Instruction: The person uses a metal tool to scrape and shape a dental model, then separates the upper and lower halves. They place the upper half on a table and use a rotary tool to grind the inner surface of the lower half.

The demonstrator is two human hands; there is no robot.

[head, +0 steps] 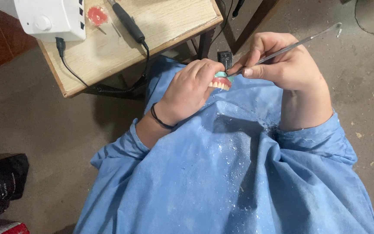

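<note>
A blue gown (221,173), dusted with white flecks, is spread across the lap and catches the debris. Far left, a wooden table (109,56) carries a white motor unit (50,17) and a black handpiece (128,21), laid within reach. Over the lap, the left hand (189,91) is closed around a pink denture (220,82), teeth turned outward, so it is steadied. The right hand (282,65) is pinched shut on a thin metal instrument (295,43), whose tip is set against the denture.
</note>
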